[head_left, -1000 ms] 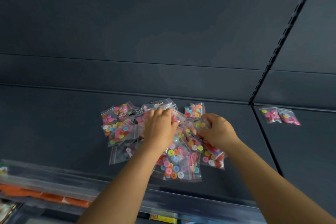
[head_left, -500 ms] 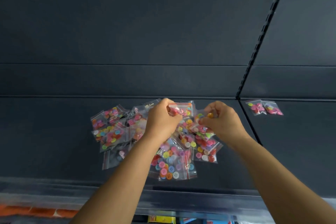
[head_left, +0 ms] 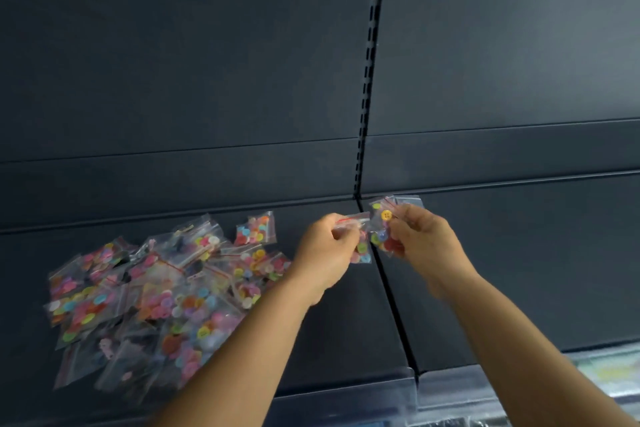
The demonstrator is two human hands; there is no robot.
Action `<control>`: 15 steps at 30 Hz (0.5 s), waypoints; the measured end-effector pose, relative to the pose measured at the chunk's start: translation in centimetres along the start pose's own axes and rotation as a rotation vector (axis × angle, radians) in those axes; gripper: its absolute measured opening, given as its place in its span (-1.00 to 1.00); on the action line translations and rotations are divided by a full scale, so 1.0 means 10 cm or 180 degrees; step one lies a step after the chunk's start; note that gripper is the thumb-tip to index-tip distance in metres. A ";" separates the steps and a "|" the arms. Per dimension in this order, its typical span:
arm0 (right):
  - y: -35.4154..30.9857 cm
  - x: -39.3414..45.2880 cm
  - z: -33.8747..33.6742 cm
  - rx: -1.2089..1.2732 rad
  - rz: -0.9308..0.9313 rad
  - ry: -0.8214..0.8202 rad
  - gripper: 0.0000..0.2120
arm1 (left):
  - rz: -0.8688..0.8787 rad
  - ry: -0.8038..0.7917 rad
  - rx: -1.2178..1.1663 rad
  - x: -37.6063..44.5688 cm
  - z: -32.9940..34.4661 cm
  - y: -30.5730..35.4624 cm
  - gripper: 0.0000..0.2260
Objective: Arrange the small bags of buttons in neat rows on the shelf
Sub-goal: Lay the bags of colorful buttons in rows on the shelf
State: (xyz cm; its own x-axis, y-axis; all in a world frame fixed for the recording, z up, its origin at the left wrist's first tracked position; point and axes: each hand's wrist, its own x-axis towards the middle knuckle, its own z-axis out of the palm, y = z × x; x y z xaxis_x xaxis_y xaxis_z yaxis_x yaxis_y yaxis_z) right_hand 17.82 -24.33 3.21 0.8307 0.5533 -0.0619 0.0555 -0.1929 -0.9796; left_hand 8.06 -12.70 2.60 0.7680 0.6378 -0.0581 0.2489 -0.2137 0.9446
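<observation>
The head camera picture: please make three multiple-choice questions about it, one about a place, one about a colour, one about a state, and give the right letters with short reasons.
1. Where does the pile of bags lie on the shelf?
A. Left of the seam
B. Right of the seam
C. On the back wall

2. What colour is the shelf?
A. White
B. Dark blue-grey
C. Red

3. What is the state of the hands?
A. Both empty
B. Only one holds a bag
C. Each holds a bag

Answers:
1 A: the heap sits wholly left of the seam between the two shelf boards.
2 B: boards and back wall are all dark blue-grey.
3 C: the left hand pinches one small bag and the right hand another bag, both near the seam.
</observation>
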 end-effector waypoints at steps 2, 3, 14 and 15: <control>0.08 0.07 -0.24 -0.0073 0.0004 0.0069 -0.78 | -0.0072 -0.0044 -0.0159 0.05 0.25 0.07 -0.91; 0.11 0.11 -0.36 -0.0054 0.0022 0.0117 -0.79 | -0.0140 -0.0061 -0.0263 0.08 0.38 0.11 -0.89; 0.54 0.77 -1.48 -0.1035 -0.0012 0.0630 -0.92 | -0.0019 0.0117 0.0081 0.54 1.60 0.33 -0.84; 0.58 0.83 -1.53 -0.1096 -0.0027 0.0646 -0.92 | 0.0029 0.0169 0.0239 0.58 1.70 0.33 -0.83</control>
State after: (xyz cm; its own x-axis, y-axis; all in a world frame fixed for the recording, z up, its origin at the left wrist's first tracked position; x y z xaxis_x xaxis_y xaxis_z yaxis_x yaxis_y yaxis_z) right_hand 33.51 -33.29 -0.03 0.9200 0.3914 0.0185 0.2165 -0.4684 -0.8566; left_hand 23.35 -22.26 -0.09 0.7384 0.6736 -0.0306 0.2873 -0.2732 0.9181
